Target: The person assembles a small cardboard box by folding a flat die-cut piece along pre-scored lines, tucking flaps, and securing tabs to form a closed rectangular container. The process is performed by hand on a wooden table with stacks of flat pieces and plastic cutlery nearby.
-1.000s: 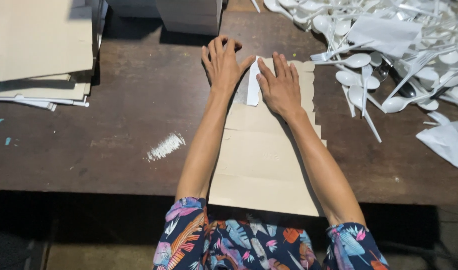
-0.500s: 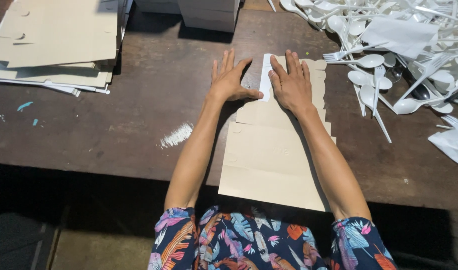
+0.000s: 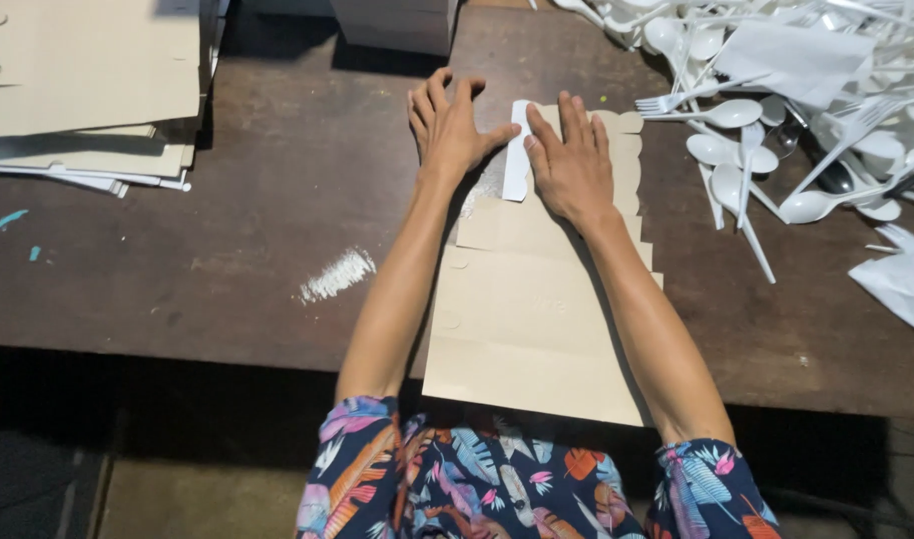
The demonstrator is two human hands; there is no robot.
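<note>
A stack of tan paper bags [image 3: 537,329] lies fanned out on the dark wooden table [image 3: 228,260], reaching from the near edge toward the middle. My left hand [image 3: 449,125] rests flat on the table at the stack's far left corner, fingers spread. Pressed flat on the top of the stack is my right hand [image 3: 573,160], palm down. Between the two hands lies a narrow white paper strip [image 3: 517,155], touched by my left thumb and the edge of my right hand. Neither hand grips anything.
A heap of white plastic spoons and forks [image 3: 776,110] with white napkins [image 3: 906,284] fills the right side. A pile of tan cardboard sheets [image 3: 78,90] sits at the far left. A white box [image 3: 392,25] stands at the back. A white powder smear [image 3: 335,276] marks the table.
The view has shifted slightly. Both hands stay flat by the white strip; my left hand has drawn a little closer to it, its thumb now against the strip.
</note>
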